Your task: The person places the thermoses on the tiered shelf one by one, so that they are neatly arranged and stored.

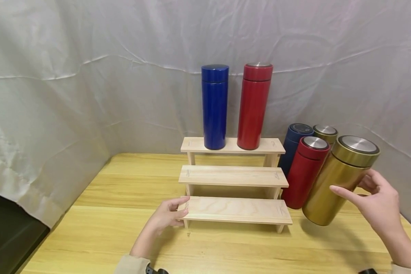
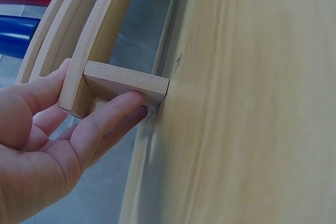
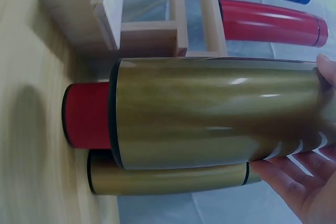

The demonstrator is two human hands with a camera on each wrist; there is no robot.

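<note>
Three-stepped rack (image 1: 233, 209) on a table (image 1: 123, 228). The left hand (image 1: 166, 215) grips the left end of the rack's lowest step. Right of the rack, the right hand (image 1: 380, 201) holds the large gold flask (image 1: 332, 190) between thumb and fingers, tilted and clear of the table. Beyond it, also right of the rack: short red flask (image 1: 305, 175), navy flask (image 1: 289, 148), small gold flask (image 1: 325, 130). On the rack's top step: blue flask (image 1: 215, 110), left; tall red flask (image 1: 255, 110), right; both upright.

Rack (image 1: 233, 175) on table (image 1: 243, 251); two flasks (image 1: 215, 110) on top tier (image 1: 231, 144), four flasks (image 1: 336, 190) right of rack.
</note>
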